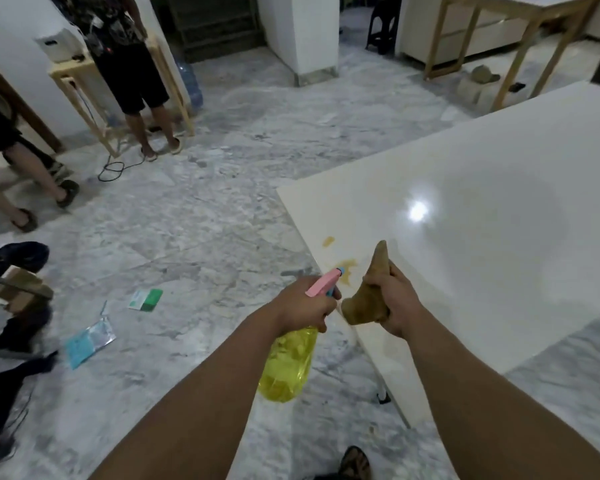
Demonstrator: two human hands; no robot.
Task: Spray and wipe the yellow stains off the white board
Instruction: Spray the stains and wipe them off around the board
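The white board (482, 209) is a glossy tabletop reaching from the middle to the right. Yellow stains (347, 266) sit near its left edge, with a smaller stain (328, 241) a little farther up. My left hand (300, 306) grips a yellow spray bottle (288, 363) by its neck; the pink nozzle (324, 282) points at the stains from just off the board's edge. My right hand (394, 299) holds a bunched tan cloth (368, 296) above the board, right beside the stains.
Marble floor (205, 220) surrounds the board. Plastic packets (89, 342) and a green-white sachet (146, 299) lie on the floor at left, near dark clutter (18, 258). Two people (132, 81) stand at the far left by a wooden stand. My foot (355, 462) shows at the bottom.
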